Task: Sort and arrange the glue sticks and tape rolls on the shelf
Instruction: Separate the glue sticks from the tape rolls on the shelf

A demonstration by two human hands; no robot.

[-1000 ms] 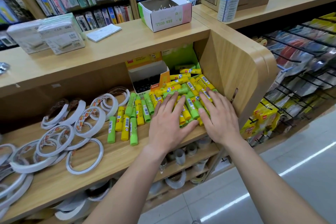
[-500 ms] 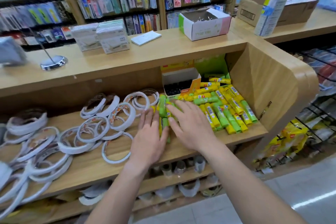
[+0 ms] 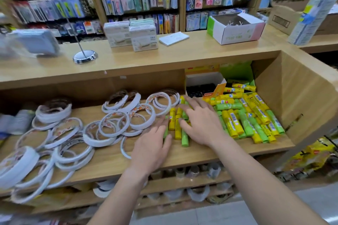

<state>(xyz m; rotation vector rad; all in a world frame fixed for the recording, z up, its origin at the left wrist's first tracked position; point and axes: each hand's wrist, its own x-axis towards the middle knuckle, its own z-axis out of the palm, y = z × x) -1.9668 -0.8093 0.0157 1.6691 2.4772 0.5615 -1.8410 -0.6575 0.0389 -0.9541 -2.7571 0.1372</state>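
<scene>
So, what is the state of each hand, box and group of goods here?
left hand: open, flat, fingertips against the small glue stick group
right hand: open, fingers spread over that group
glue stick pile: lying heaped, unsorted
tape rolls: lying flat, overlapping
display box: open
white carton: open on top

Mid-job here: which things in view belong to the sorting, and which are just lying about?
Job: loose glue sticks between left hand and right hand; glue stick pile on the right; tape rolls; shelf.
Lying about: white boxes, notepad, open carton, sign stand, all on the countertop.
</scene>
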